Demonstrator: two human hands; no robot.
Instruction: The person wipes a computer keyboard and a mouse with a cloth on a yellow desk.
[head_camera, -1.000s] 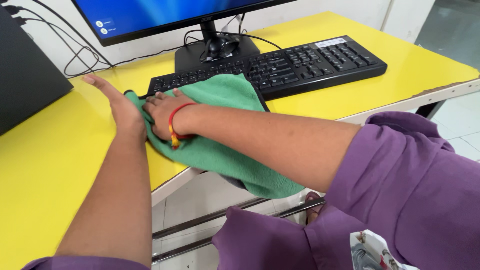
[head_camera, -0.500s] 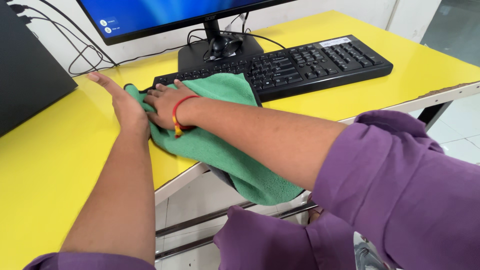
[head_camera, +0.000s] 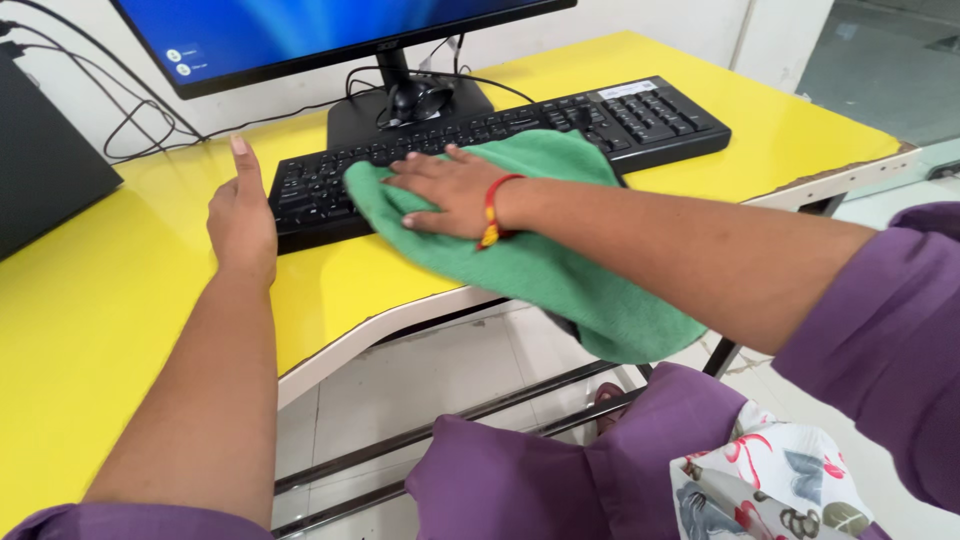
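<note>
Pressing flat on a green cloth, the right hand lies palm down with fingers spread over the keyboard, so the cloth covers the keyboard's middle and drapes off the near table edge toward the lap. The hand grips nothing; it only bears down on the fabric. The left hand stands on its edge at the keyboard's left end, fingers straight and released, touching or just beside the keyboard's corner, where it can brace the board against sliding. Behind, a monitor stands on its base with cables trailing left toward a dark box. To wipe well here, I judge the pressure should stay light and even so keys are not pushed hard, the strokes should run along the rows, and the hanging part of the cloth should be gathered up so it does not drag or snag on the table's edge.
</note>
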